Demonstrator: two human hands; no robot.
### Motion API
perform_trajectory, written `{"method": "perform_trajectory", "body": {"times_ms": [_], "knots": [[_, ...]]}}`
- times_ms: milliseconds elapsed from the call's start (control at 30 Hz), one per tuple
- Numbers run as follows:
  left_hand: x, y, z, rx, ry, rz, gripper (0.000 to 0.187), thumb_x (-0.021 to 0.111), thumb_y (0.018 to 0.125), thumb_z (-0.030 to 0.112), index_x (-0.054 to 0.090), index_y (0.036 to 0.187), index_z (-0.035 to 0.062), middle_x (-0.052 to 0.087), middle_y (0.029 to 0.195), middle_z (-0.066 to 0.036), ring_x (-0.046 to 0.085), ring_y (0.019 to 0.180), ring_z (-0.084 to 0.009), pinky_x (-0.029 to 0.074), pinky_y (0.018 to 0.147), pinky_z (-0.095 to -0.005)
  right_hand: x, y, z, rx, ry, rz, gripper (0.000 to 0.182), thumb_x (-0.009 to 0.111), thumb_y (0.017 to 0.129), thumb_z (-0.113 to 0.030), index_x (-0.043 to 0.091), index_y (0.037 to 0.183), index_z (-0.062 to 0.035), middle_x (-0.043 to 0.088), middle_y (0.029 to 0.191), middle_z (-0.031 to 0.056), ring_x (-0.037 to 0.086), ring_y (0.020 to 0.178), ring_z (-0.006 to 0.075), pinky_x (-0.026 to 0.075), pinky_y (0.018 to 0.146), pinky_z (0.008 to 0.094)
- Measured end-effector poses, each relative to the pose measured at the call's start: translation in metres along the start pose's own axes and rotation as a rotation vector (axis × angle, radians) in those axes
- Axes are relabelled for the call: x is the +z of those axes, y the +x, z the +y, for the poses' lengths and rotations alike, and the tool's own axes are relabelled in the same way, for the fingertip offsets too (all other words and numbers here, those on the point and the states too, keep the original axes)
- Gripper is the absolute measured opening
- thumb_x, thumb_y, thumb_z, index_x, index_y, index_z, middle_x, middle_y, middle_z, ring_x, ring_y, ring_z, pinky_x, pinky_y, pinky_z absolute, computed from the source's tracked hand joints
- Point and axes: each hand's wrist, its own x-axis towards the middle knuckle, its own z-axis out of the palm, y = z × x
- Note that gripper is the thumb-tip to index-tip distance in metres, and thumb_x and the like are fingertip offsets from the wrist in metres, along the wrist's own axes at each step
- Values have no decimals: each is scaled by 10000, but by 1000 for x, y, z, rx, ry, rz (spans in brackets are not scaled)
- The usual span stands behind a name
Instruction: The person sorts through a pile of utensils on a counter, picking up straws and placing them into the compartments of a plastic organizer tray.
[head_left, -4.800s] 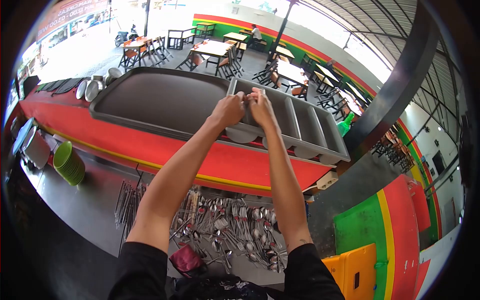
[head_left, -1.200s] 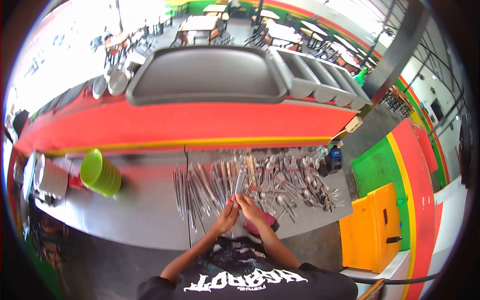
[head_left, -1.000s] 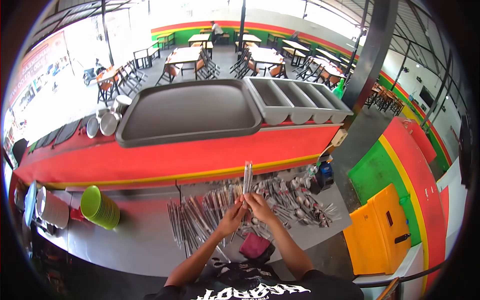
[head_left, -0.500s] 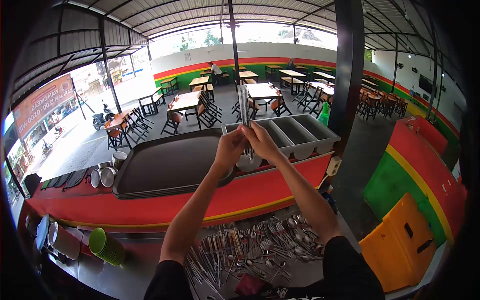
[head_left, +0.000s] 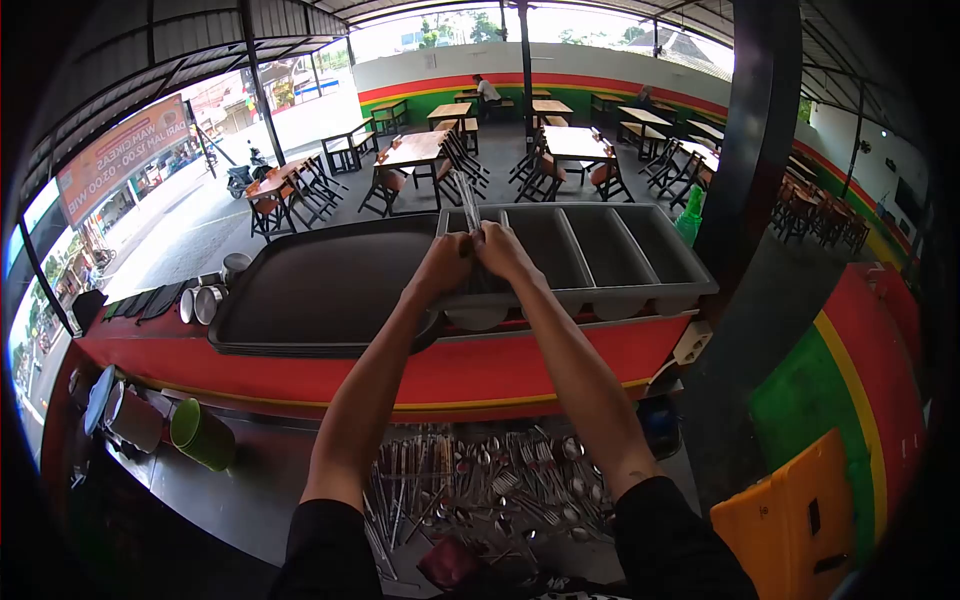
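Observation:
Both hands meet over the left end of a grey divided cutlery tray [head_left: 620, 298]. My left hand [head_left: 445, 262] is closed around a bundle of thin shiny utensils [head_left: 466, 200]. My right hand [head_left: 503, 252] grips the same bundle from the other side. The utensils stand nearly upright, leaning a little left, their lower ends hidden by the hands. Several spoons and forks [head_left: 500, 485] lie spread on the metal counter below, with a dark red cloth [head_left: 449, 563] in front of them.
Stacked brown trays [head_left: 320, 285] lie left of the cutlery tray on the red ledge, with metal cups [head_left: 208, 303] beyond. Green containers [head_left: 200, 435] stand lower left. A green bottle [head_left: 690, 215] and dark pillar [head_left: 750, 130] are behind right. A person [head_left: 487, 92] sits far back.
Both hands and the bundle have come down into the left part of the divided tray. The bundle now leans left. The camera view has shifted.

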Motion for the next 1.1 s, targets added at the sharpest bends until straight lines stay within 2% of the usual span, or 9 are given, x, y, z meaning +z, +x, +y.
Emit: {"method": "perform_trajectory", "body": {"times_ms": [133,233,267,367,667,800,900,1000,1100], "knots": [[-5,0,11,-46,90,-58,258,563,821,135,620,988,-53,658,938,-264,636,949,-410,482,799,-423,-6,-2,-7,64,23,-35,311,524,907,-224,625,982,60,636,981,303,597,1001,453,470,893,499],[0,-3,19,-10,13,71,286,560,837,150,612,1045,-40,652,980,-273,626,1000,-408,475,847,-435,-3,-2,-3,91,72,-30,340,535,911,-241,607,1023,72,630,1017,308,590,1035,449,468,907,491],[-3,-3,21,-57,17,19,403,567,851,180,568,1176,-59,615,1101,-302,580,1103,-412,456,925,-433,-2,-1,-1,87,85,-17,348,538,911,-243,599,1042,74,626,1036,310,587,1049,448,466,912,489],[0,-5,24,-171,246,44,519,562,872,214,487,1278,-101,544,1228,-330,517,1199,-413,414,1008,-425,-3,-2,-3,105,110,-12,387,564,909,-246,560,1124,76,582,1162,310,550,1131,429,448,953,470],[-1,-5,24,-204,237,49,499,540,888,248,486,1242,-99,556,1184,-339,540,1135,-453,431,987,-465,-4,-7,0,21,18,-40,507,577,906,-280,511,1267,70,561,1227,288,529,1182,400,420,1013,426],[1,3,12,-198,316,-150,478,528,882,212,484,1285,-40,555,1194,-311,536,1138,-454,409,1002,-510,-11,-8,-6,-33,-72,-131,518,555,911,-309,520,1255,76,575,1213,280,530,1179,401,418,1010,434],[1,-7,24,-67,447,45,553,568,814,121,453,1327,-49,562,1251,-269,507,1214,-404,387,1048,-432,-5,-3,1,-97,3,-115,433,559,904,-313,592,1157,37,633,1127,249,600,1099,358,457,942,408],[-11,-22,49,35,278,180,529,553,882,187,429,1342,-41,541,1244,-280,513,1189,-427,281,1093,-543,-33,-8,-23,-43,81,-279,546,567,913,-395,559,1219,57,581,1212,280,545,1185,370,414,1016,406],[-37,-71,110,75,82,264,560,590,884,195,407,1351,-54,509,1302,-271,483,1235,-417,294,1091,-524,-66,-54,-65,-160,179,30,564,564,916,-436,561,1221,38,586,1225,260,540,1197,369,405,1021,390]]}}
